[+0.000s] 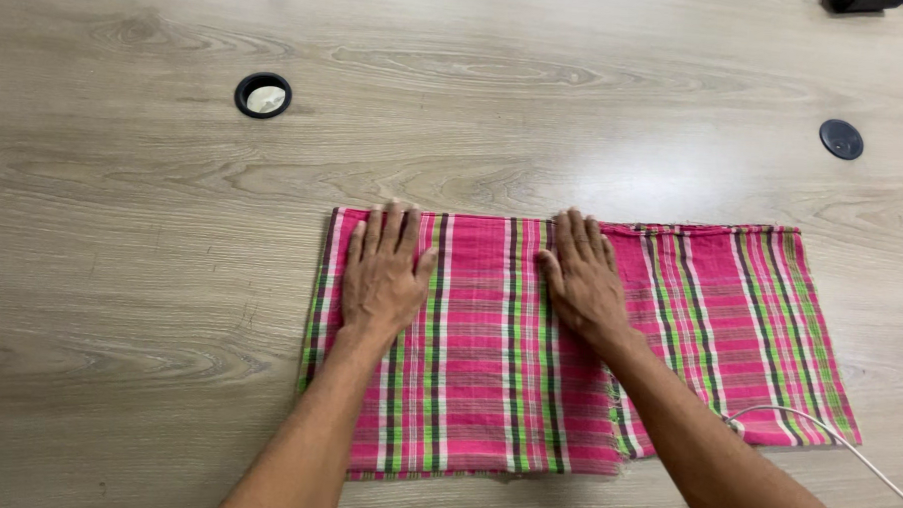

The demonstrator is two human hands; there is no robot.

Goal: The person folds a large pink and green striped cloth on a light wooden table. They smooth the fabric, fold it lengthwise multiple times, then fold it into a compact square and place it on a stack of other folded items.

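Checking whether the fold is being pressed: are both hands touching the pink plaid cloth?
Touching. The head view shows the left hand and right hand lying flat, palms down, on the pink plaid cloth.

A pale wood-grain table (120, 303) is seen, on which a folded pink plaid cloth (487, 385) is laid flat, a white cable (845, 448) is trailed by its right corner, and two round cable ports, one open (263, 95) and one capped (841, 138), are set, with a dark object, perhaps a device base (860, 4), at the far edge.
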